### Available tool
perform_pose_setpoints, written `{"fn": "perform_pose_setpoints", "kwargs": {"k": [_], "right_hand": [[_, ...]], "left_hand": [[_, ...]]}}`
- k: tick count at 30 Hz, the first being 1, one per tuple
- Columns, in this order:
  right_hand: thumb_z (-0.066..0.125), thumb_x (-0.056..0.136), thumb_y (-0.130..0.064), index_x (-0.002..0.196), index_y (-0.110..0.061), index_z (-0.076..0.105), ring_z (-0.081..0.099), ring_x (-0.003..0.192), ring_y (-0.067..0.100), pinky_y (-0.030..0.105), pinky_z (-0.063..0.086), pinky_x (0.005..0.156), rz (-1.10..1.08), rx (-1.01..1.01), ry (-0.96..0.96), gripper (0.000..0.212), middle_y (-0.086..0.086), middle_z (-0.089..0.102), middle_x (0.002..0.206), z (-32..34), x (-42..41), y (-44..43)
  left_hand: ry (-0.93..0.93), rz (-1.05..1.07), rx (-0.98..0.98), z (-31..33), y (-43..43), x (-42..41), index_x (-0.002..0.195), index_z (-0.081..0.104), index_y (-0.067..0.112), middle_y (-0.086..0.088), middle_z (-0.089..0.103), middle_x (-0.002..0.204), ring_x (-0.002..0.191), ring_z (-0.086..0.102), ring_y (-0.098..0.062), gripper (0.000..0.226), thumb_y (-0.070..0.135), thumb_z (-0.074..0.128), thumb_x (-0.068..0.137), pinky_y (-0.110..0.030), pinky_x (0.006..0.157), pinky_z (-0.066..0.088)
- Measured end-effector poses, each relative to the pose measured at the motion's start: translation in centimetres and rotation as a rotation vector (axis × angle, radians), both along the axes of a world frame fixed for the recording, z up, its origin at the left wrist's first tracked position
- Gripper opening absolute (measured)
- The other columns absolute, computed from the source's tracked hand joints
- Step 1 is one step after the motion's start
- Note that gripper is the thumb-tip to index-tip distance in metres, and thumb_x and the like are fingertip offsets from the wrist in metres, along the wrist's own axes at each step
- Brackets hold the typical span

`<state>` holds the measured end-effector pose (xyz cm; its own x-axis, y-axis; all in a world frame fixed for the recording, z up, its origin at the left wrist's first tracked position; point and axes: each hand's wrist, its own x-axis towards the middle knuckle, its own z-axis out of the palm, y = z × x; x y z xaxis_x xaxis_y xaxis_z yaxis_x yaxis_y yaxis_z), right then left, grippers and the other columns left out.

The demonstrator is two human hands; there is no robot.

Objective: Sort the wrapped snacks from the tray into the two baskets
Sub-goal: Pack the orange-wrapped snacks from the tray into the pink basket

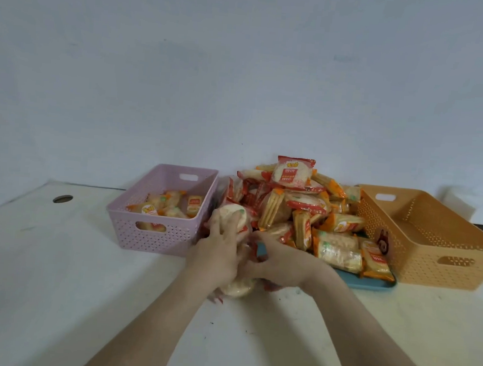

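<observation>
A tall heap of wrapped snacks (299,204) in red, orange and clear wrappers covers a teal tray (371,282) at the table's middle. A pink basket (155,234) on the left holds several snacks. An orange basket (431,249) on the right looks empty inside. My left hand (220,250) grips round pale snack packets (232,215) at the heap's near left corner. My right hand (280,265) is closed on snack packets beside it, touching the left hand. Another pale packet (239,288) shows beneath both hands.
The white table (52,298) has a round cable hole (62,198) at the far left. A plain wall rises behind. A white object (475,201) sits at the far right behind the orange basket.
</observation>
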<state>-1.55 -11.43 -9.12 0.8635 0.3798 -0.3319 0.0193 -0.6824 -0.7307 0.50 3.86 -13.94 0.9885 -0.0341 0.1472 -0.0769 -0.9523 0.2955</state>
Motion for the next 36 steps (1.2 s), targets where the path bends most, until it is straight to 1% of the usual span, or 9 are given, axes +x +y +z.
{"fn": "perform_pose_setpoints", "kwargs": {"k": [3, 5, 10, 16, 21, 26, 29, 32, 36], "right_hand": [[0.082, 0.075, -0.028, 0.154, -0.031, 0.001, 0.046, 0.123, 0.015, 0.023, 0.04, 0.092, 0.04, 0.043, -0.167, 0.113, -0.002, 0.039, 0.146, -2.1, -0.4, 0.2], [0.085, 0.07, -0.017, 0.153, -0.032, 0.006, 0.048, 0.119, 0.015, 0.023, 0.041, 0.094, -0.051, 0.191, -0.207, 0.115, -0.004, 0.043, 0.141, -3.3, 0.0, 0.2], [0.075, 0.075, -0.001, 0.125, -0.027, 0.041, 0.059, 0.078, 0.02, 0.028, 0.051, 0.064, -0.428, 0.689, -0.039, 0.066, 0.001, 0.059, 0.116, -4.2, 1.1, -1.7], [0.05, 0.096, -0.026, 0.14, -0.029, 0.033, 0.055, 0.066, 0.013, 0.037, 0.046, 0.066, -0.452, 0.331, -0.361, 0.048, -0.005, 0.059, 0.091, -4.8, 1.3, -1.3], [0.044, 0.1, -0.04, 0.147, -0.037, 0.021, 0.058, 0.113, 0.018, 0.046, 0.048, 0.1, -0.37, 0.585, -0.173, 0.052, -0.002, 0.056, 0.129, -3.9, 1.1, -0.8], [0.039, 0.074, -0.085, 0.145, -0.045, 0.025, 0.046, 0.127, 0.015, 0.047, 0.045, 0.103, -0.305, 0.686, -0.038, 0.082, -0.016, 0.043, 0.138, -1.1, -0.9, -2.5], [0.075, 0.067, -0.058, 0.144, -0.044, 0.027, 0.058, 0.119, 0.013, 0.045, 0.05, 0.1, -0.199, 0.749, -0.083, 0.091, -0.016, 0.051, 0.127, 0.6, -2.0, -4.2], [0.088, 0.067, -0.024, 0.143, -0.041, 0.031, 0.068, 0.106, 0.019, 0.043, 0.056, 0.091, -0.264, 0.872, -0.157, 0.096, 0.002, 0.061, 0.126, 2.3, -2.6, -6.8], [0.075, 0.079, -0.023, 0.133, -0.038, 0.044, 0.067, 0.105, 0.017, 0.041, 0.058, 0.085, -0.485, 0.932, -0.338, 0.064, -0.001, 0.059, 0.126, 4.3, -3.3, -12.0]], "left_hand": [[-0.149, 0.021, -0.124, -0.4, -0.2, 0.2, 0.145, 0.024, 0.027, -0.009, 0.02, 0.155, 0.112, 0.058, -0.034, 0.059, 0.04, 0.051, 0.094, -0.043, 0.086, 0.05], [-0.214, 0.02, -0.189, -0.6, -0.2, 0.0, 0.137, 0.037, 0.026, -0.005, 0.034, 0.144, 0.114, 0.055, -0.031, 0.049, 0.036, 0.055, 0.093, -0.043, 0.087, 0.049], [-0.366, 0.034, -0.342, 0.4, 0.0, -1.5, 0.121, 0.047, 0.022, -0.004, 0.057, 0.117, 0.111, 0.053, -0.028, 0.031, 0.041, 0.052, 0.095, -0.036, 0.077, 0.043], [-0.136, 0.082, -0.266, 1.3, 0.4, -2.1, 0.097, 0.056, 0.02, -0.007, 0.069, 0.096, 0.088, 0.065, -0.032, 0.049, 0.061, 0.029, 0.095, -0.039, 0.076, 0.049], [-0.041, -0.055, -0.466, 0.1, -0.9, -3.7, 0.126, 0.047, 0.041, 0.012, 0.059, 0.12, 0.108, 0.057, -0.014, 0.047, 0.064, 0.049, 0.085, -0.034, 0.09, 0.046], [-0.211, -0.09, -0.727, -0.2, -2.4, -5.2, 0.122, 0.05, 0.045, 0.018, 0.06, 0.119, 0.109, 0.059, -0.005, 0.056, 0.045, 0.069, 0.07, -0.031, 0.093, 0.05], [-0.344, -0.179, -0.679, 1.3, -4.0, -7.0, 0.129, 0.047, 0.042, 0.016, 0.049, 0.132, 0.118, 0.048, 0.01, 0.067, 0.028, 0.07, 0.069, -0.004, 0.088, 0.038], [-0.33, -0.339, -0.742, 4.3, -6.9, -8.0, 0.138, 0.043, 0.037, 0.023, 0.034, 0.144, 0.129, 0.025, 0.023, 0.072, 0.027, 0.065, 0.07, 0.003, 0.094, 0.025], [-0.109, -0.518, -1.146, 8.6, -12.2, -6.3, 0.122, 0.061, 0.043, 0.036, 0.049, 0.13, 0.132, 0.039, 0.007, 0.037, 0.03, 0.065, 0.088, -0.03, 0.112, 0.037]]}}
